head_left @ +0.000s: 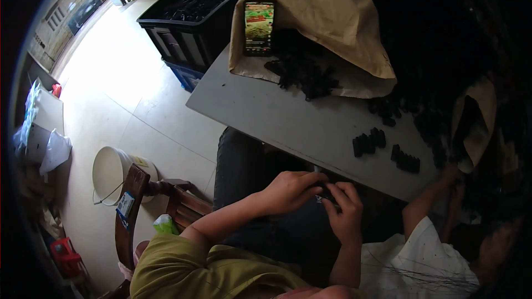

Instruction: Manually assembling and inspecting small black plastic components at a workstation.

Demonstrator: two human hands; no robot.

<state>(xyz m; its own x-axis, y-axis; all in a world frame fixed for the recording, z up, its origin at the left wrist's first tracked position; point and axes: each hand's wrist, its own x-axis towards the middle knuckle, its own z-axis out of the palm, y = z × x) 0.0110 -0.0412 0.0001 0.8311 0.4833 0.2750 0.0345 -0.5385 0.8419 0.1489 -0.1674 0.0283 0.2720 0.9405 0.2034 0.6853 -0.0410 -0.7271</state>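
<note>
Left hand (292,189) and right hand (346,210) pinch a small dark piece (326,190) near the tabletop's (299,119) edge, two short rows (368,143) seemingly done, the loose black heap (307,80) by the paper sack (332,27) apparently left to go!

Held piece (327,192), small pieces (364,144) black; paper sack (332,22) brown; tabletop (260,105) pale grey; shirt (172,266) olive-green.
</note>
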